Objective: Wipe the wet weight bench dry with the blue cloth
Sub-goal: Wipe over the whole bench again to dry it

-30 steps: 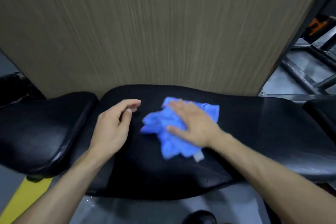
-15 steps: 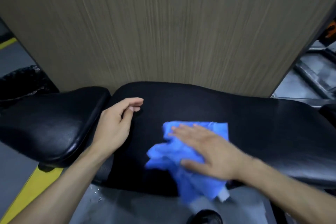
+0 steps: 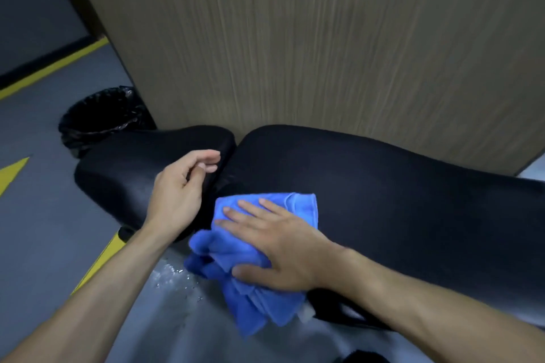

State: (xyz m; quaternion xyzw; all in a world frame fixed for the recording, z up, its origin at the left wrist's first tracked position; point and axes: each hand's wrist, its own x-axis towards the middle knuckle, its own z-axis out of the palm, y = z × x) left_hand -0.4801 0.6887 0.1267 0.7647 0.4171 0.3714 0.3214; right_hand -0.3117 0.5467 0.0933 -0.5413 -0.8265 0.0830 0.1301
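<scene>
The right hand [image 3: 283,247] lies flat on the blue cloth [image 3: 250,262], fingers straight and a little spread, the thumb stretched out along the near side. It presses the cloth onto the near left corner of the long back pad [image 3: 383,200] of the black weight bench — the surface that carries it. The cloth is bunched and folded; its far part sits on the pad, while its near part hangs over the pad's front edge toward the floor [image 3: 53,230].

The left hand [image 3: 180,194] holds nothing. It rests at the near right edge of the smaller seat pad [image 3: 132,168], just left of the gap between the two pads, with fingers loosely curled and the thumb close beneath the fingertips. The two hands are apart, the left just beside the cloth's left edge without touching it.

Both pads are dark and glossy; whether they are wet cannot be told from their sheen. On the grey floor below the cloth lies a scatter of small water droplets [image 3: 174,274]. Yellow painted lines [image 3: 97,262] cross the floor at the left.

Behind the bench stands a wood-grain panel [image 3: 324,53], filling most of the upper view. To the left of it, beyond the seat pad, stands a bin lined with a black plastic bag [image 3: 100,115].
</scene>
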